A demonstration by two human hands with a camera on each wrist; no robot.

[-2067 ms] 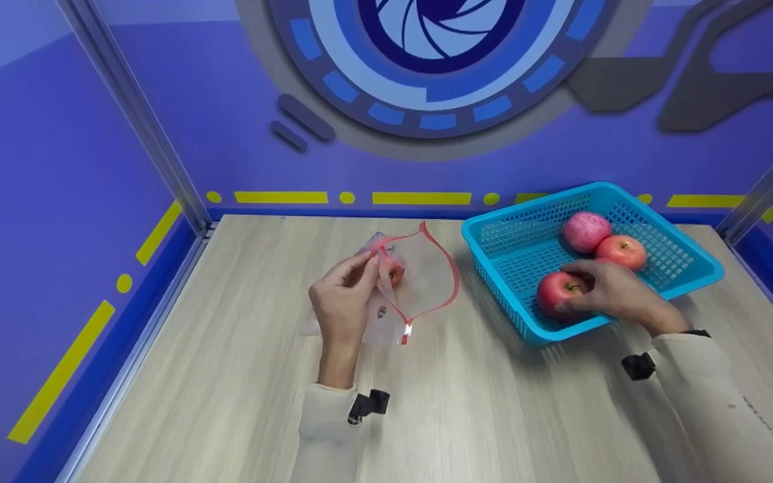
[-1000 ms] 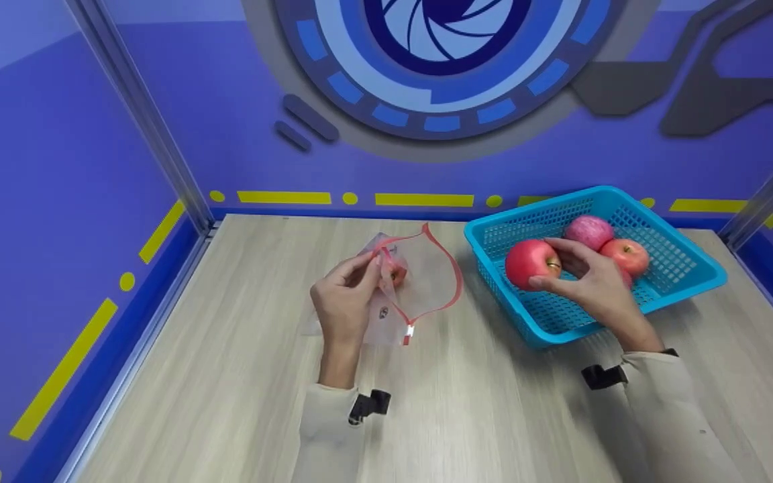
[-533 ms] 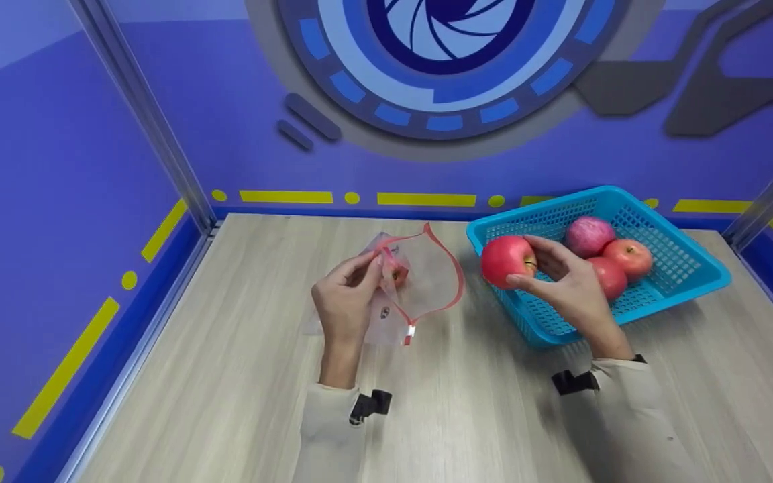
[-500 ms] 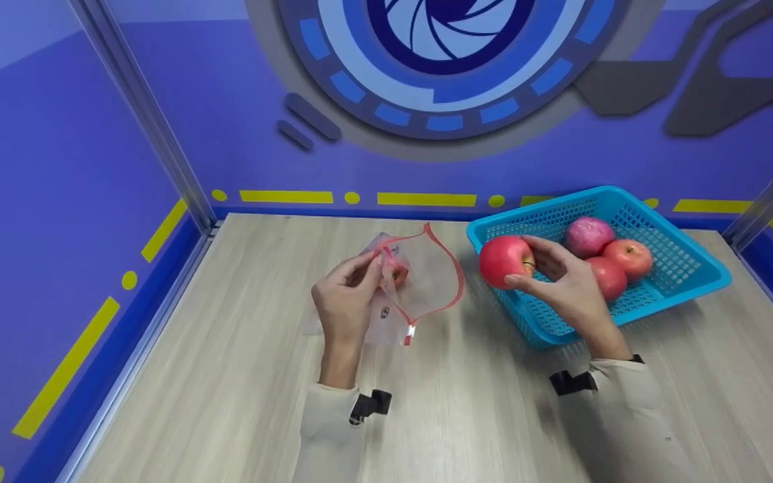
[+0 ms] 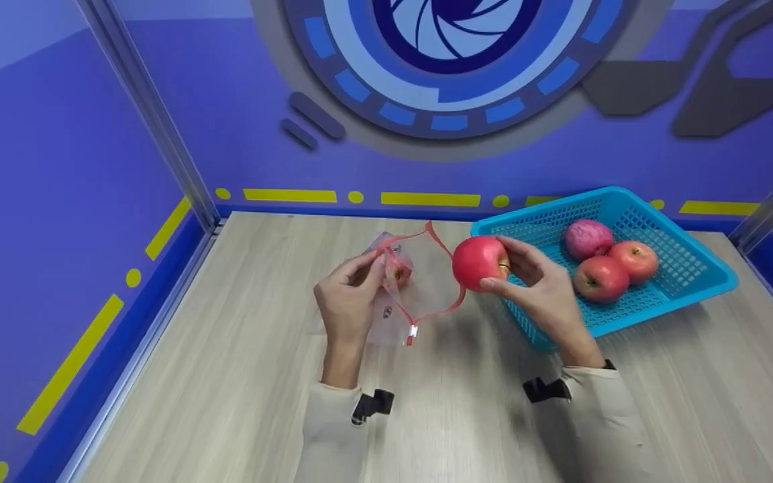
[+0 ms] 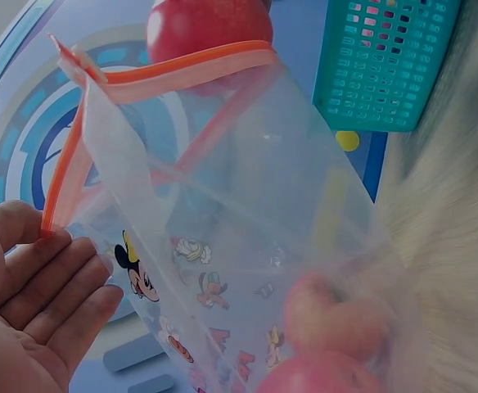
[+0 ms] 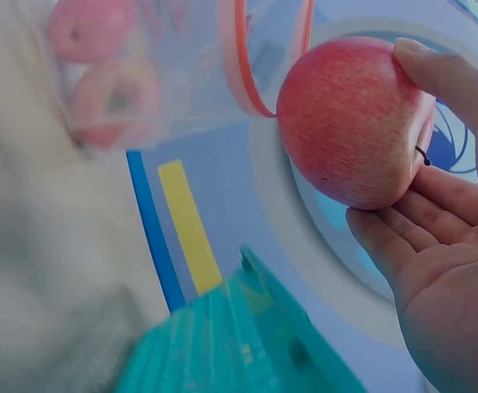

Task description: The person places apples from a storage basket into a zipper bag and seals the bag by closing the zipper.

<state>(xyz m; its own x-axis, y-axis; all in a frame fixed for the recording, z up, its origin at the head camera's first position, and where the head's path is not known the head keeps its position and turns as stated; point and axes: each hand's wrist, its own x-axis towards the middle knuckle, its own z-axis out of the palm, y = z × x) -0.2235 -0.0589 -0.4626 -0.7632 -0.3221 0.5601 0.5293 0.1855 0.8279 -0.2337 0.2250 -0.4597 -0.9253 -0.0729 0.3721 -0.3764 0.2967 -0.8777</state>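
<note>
Since the earlier frame, the held apple [image 5: 478,263] and the right hand [image 5: 542,288] had moved from over the left end of the basket [image 5: 655,311] to just left of it, at the mouth of the clear bag [image 5: 430,288]. The left hand [image 5: 347,295] had stayed farther left of the basket.

Views: both wrist views showed two bagged apples [image 6: 337,319]; the head view showed only one clearly. The left wrist view resolved the cartoon prints [image 6: 138,274], which appeared as small marks in the head view.

Grip, right: thumb and fingers were spread to the fruit's width and clamped on the held apple, near its stem [image 7: 422,154]. Grip, left: thumb and index finger were together, pinching the red rim [image 6: 198,61] of the bag. Contact between the held apple and the rim could not be determined.

Count: one basket; three apples [image 5: 601,279] inside it; one bag, left of the basket, containing two apples; one apple in the right hand.
</note>
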